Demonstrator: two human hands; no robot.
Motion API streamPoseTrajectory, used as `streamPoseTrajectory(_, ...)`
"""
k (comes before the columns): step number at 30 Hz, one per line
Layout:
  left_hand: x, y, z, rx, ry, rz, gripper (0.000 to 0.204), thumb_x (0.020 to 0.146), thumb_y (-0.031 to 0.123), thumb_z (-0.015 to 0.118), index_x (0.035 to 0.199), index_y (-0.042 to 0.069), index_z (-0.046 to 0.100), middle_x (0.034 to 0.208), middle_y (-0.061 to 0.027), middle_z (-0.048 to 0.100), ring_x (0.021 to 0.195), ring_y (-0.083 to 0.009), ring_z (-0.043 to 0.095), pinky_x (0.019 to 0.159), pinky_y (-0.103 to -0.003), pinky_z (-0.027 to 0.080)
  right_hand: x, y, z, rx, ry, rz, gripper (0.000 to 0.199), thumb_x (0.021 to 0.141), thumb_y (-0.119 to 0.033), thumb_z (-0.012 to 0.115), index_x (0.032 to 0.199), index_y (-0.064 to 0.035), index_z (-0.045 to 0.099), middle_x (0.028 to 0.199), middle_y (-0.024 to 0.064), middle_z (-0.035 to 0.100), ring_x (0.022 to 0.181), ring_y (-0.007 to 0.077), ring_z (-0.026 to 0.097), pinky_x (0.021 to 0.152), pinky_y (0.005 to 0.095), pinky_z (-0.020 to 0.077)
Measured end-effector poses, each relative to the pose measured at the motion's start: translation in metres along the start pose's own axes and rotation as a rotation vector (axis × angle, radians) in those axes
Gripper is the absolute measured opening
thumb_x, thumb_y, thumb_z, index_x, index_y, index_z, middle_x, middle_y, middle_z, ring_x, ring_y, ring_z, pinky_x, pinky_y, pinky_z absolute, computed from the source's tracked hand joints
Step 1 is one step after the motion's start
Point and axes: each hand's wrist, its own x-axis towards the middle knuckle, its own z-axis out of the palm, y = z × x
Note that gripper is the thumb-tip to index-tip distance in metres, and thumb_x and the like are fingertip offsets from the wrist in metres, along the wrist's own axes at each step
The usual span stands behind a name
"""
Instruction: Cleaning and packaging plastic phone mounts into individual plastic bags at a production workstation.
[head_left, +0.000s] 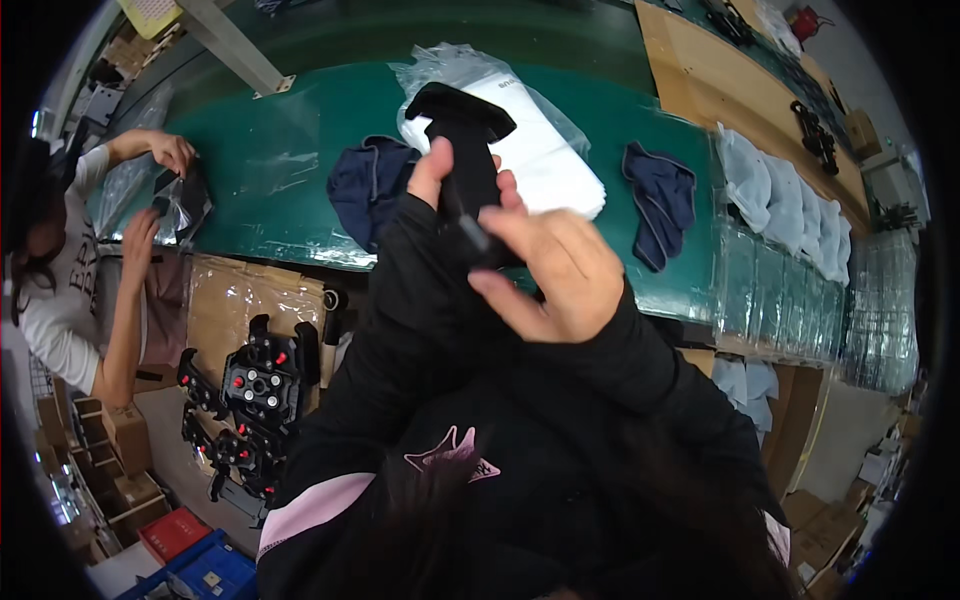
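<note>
Both your hands are up close to the camera on one black garment point(466, 150), over the near edge of the green table point(300, 215). Right hand point(553, 272) is clamped on its lower part, fingers curled across the front. Left hand point(432, 172) is mostly hidden behind the cloth; only the thumb shows, pressed to the left edge, so it looks like a pinch but I can't tell how tight. The top of the garment stands free above both hands, probably held upright so you can look it over or fold it.

Counts on the table: two navy garments, one point(368, 185) left of your hands, one point(662, 200) to the right. One white bagged stack point(545, 150) behind the black piece. A row of pale folded pieces in clear bags point(785, 200) at far right; can't count them reliably.

Far left, a co-worker's two hands point(160, 195) hold a dark item in a clear bag point(185, 205). Black clamp-like fixtures point(255, 385) lie near left, below the table.
</note>
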Motion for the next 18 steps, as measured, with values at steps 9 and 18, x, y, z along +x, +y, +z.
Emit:
streamPoseTrajectory(9,0.012,0.002,0.002,-0.057,-0.143,-0.216,0.044,0.087,0.041,0.046,0.112,0.006,0.055,0.080,-0.0092,0.057,0.068,-0.0233,0.051,0.063,-0.037,0.040,-0.037,-0.026,-0.022,0.117,-0.059,0.042,0.036,0.060,-0.003,0.071,0.093,-0.0018,0.056,0.076,0.0096,0.053,0.067,0.0266,0.055,0.060,0.0338,0.0455)
streamPoseTrajectory(18,-0.005,-0.010,0.006,-0.184,-0.232,-0.196,0.047,0.089,0.042,0.045,0.111,0.001,0.050,0.082,-0.0145,0.056,0.070,-0.0273,0.054,0.063,-0.040,0.044,-0.022,0.081,-0.065,-0.033,0.139,0.527,0.052,0.076,-0.031,0.068,0.114,0.0014,0.051,0.106,0.0176,0.055,0.092,0.0286,0.056,0.083,0.0363,0.0450)
